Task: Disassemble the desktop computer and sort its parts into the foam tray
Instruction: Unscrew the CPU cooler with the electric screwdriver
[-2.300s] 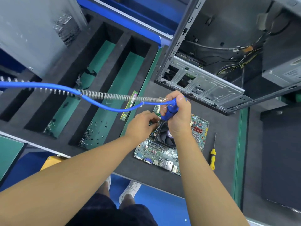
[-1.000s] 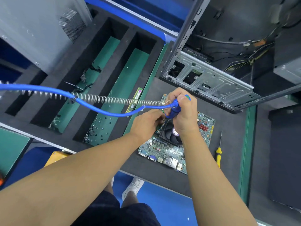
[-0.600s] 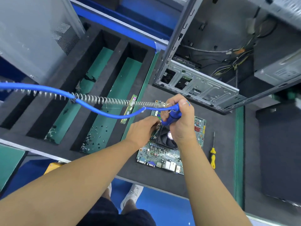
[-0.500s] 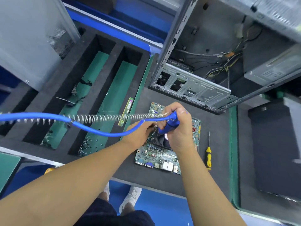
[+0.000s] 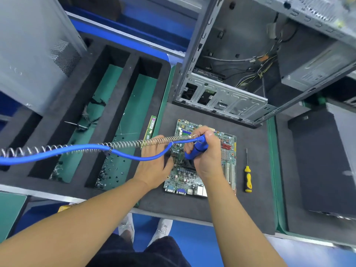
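Left hand [image 5: 154, 164] is off the spot by the driver tip: it was bunched up there, now it lies flat, fingers spread, at the motherboard's [image 5: 228, 151] left edge. Right hand [image 5: 209, 153] has brought the powered screwdriver [image 5: 194, 152] lower over the board. Spring cord [image 5: 125, 144] now crosses the memory stick's [image 5: 151, 125] near end, not its middle.

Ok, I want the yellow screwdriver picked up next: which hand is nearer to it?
Right. The right hand, gripping the blue driver over the motherboard, is just left of the yellow screwdriver; the left hand sits farther left at the board's edge.
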Demonstrator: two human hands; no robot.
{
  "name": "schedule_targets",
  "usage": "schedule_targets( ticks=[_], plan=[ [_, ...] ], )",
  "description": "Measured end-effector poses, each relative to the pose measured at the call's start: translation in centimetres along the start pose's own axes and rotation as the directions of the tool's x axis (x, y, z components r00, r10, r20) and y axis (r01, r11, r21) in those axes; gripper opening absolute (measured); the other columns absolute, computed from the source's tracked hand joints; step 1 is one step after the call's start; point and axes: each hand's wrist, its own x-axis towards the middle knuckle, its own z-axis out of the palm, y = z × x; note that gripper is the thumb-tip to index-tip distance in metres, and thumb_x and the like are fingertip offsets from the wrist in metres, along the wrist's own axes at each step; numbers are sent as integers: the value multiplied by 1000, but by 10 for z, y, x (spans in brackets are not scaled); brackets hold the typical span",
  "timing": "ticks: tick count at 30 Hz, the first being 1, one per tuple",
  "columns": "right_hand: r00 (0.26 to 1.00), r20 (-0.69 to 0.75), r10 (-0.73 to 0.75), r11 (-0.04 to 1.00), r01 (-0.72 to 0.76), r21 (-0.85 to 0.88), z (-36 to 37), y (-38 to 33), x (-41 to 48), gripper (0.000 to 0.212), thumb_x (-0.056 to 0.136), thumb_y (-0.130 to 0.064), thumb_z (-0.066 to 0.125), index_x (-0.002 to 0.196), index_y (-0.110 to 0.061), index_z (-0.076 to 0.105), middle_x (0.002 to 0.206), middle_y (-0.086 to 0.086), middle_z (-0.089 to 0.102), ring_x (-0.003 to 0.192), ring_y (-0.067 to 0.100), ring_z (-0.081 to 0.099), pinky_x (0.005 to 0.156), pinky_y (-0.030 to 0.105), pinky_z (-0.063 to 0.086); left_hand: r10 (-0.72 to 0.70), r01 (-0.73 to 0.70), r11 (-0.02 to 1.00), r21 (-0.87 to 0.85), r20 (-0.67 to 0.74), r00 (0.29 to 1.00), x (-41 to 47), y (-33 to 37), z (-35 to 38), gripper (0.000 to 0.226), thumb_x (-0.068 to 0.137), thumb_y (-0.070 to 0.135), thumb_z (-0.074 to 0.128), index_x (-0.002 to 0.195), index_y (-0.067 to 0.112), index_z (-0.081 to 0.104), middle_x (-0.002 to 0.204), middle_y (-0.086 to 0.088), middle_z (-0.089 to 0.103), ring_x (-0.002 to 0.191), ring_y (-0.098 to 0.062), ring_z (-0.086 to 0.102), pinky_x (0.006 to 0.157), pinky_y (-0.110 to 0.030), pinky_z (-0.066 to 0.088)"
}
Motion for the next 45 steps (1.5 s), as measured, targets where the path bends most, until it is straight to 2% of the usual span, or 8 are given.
schedule_targets(
  ticks=[3,8,14,21,26,31,35,45],
  plan=[
    [1000,-10,15,1000,-15,-15,2,5,-1,28,85,-40,50,71,-18,59,52,6,52,47,22,45,54,31,38,137,-149,981,124,103,985,1,-4,-2,17,87,26,47,96,13,54,90,-3,51,81,-26,47,77,-46,44],
    [1000,-11,-15,1000,15,-3,-1,1,1,28,86,-41,49,70,-19,58,58,3,53,46,22,45,55,29,39,336,-384,886,261,211,918,7,-12,7,29,91,40,57,104,15,64,94,2,56,85,-21,52,75,-35,41],
    [1000,-19,-11,1000,10,-4,-1,-4,0,28,85,-42,49,69,-23,60,54,-4,53,46,19,47,54,29,39,226,-258,955,148,201,953,20,-7,13,26,92,39,64,95,15,72,88,2,63,85,-23,53,78,-39,44],
    [1000,5,-10,997,10,-80,2,-2,-2,28,86,-42,50,71,-21,60,54,3,54,49,22,45,54,31,38,219,-246,959,137,189,957,22,1,11,17,84,22,73,78,7,69,77,-5,59,75,-27,55,66,-37,42],
    [1000,-17,-14,980,11,-199,6,3,-12,28,87,-44,52,75,-20,56,62,29,40,53,43,36,49,48,31,180,-227,958,176,244,953,24,1,14,22,93,34,60,91,12,66,91,0,64,90,-19,59,76,-35,42],
    [997,38,-66,986,71,-154,2,0,-15,22,86,-41,49,74,-25,59,58,2,53,54,25,44,53,39,36,135,-177,975,135,274,952,23,3,12,20,93,33,59,86,15,61,83,2,60,83,-20,56,71,-36,40],
    [997,53,-57,980,66,-189,6,-2,-12,22,82,-37,49,68,-22,57,58,7,44,46,33,37,42,45,33,129,-162,981,104,270,954,20,6,10,12,95,31,59,87,22,55,81,10,50,77,-14,47,65,-30,28],
    [997,66,-49,995,55,-87,4,-2,-8,21,82,-31,47,68,-25,61,56,-4,54,43,19,45,45,25,38,100,-178,955,237,306,947,22,9,10,25,99,38,50,106,15,59,105,0,64,98,-23,59,85,-39,46]
  ],
)
